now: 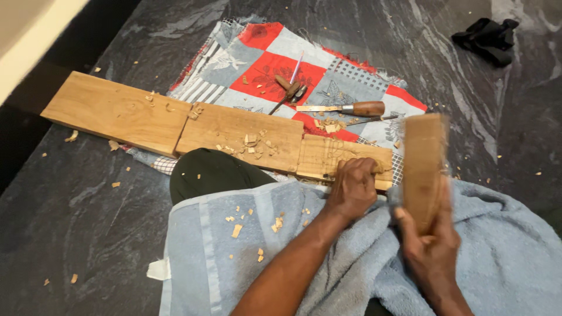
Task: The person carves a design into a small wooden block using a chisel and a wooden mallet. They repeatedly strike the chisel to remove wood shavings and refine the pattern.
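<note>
Person is sitting on the dark stone floor (pixel 88 222), a blue towel (pixel 503 257) lying over the lap, a long wooden plank (pixel 175 120) lying across a patchwork cloth (pixel 266 55) in front. Right hand (pixel 433 243) is gripping a blurred wooden mallet block (pixel 424 169), raised beside the plank's right end. Left hand (pixel 353 186) is clenching on that carved end, apparently around a chisel, though the tool itself is hidden. Hands are sitting close but apart. Likely risks: mallet is coming down near the left knuckles, so a glancing blow could be hitting fingers; plank is resting unclamped, could be shifting. Spare chisel (pixel 345 108) and wood chips (pixel 254 143) are lying loose nearby
</note>
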Motion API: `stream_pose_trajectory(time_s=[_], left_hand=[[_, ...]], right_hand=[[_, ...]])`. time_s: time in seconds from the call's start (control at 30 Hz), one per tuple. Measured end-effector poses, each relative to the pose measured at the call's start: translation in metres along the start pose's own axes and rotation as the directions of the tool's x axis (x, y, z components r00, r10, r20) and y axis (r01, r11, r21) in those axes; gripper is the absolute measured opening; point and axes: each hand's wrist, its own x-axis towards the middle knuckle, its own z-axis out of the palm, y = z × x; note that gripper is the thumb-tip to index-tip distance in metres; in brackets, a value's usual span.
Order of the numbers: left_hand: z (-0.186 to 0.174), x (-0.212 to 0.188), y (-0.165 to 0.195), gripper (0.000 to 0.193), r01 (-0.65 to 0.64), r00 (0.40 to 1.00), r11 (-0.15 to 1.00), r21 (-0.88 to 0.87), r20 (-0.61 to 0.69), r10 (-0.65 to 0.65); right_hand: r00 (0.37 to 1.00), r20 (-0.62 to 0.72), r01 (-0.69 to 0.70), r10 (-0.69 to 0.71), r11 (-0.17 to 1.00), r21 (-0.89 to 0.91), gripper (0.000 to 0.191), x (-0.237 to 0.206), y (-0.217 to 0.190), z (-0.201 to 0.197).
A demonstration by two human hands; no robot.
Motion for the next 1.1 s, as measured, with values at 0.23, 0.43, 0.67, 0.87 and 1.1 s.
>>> stream_pose_trajectory(time_s=[0.23,0.43,0.67,0.87,1.1], left_hand=[[0.004,0.0,-0.004,0.014,0.028,1.0,0.999,-0.018,-0.007,-0.028],[-0.005,-0.001,0.008,0.015,0.013,0.997,0.999,-0.038,-0.071,-0.016],[-0.004,-0.006,0.031,0.008,-0.176,0.984,0.984,-0.04,0.021,0.177],[-0.005,-0.004,0.022,0.014,0.001,0.998,0.999,0.046,0.063,-0.004],[-0.001,-0.005,0.016,0.012,-0.012,0.999,0.998,0.069,0.037,0.009]], right_hand=[[0.99,-0.019,0.143,-0.142,0.986,0.081,0.086,-0.005,0.01,0.0],[0.95,0.149,-0.271,0.276,0.961,-0.054,0.092,0.001,0.019,-0.002],[0.995,-0.02,-0.08,0.096,0.915,0.396,0.081,0.008,0.032,-0.002],[0.989,0.058,-0.146,0.134,0.928,0.343,0.085,0.006,0.025,0.001],[0.978,0.068,-0.207,0.196,0.919,0.335,0.084,0.009,0.016,-0.004]])
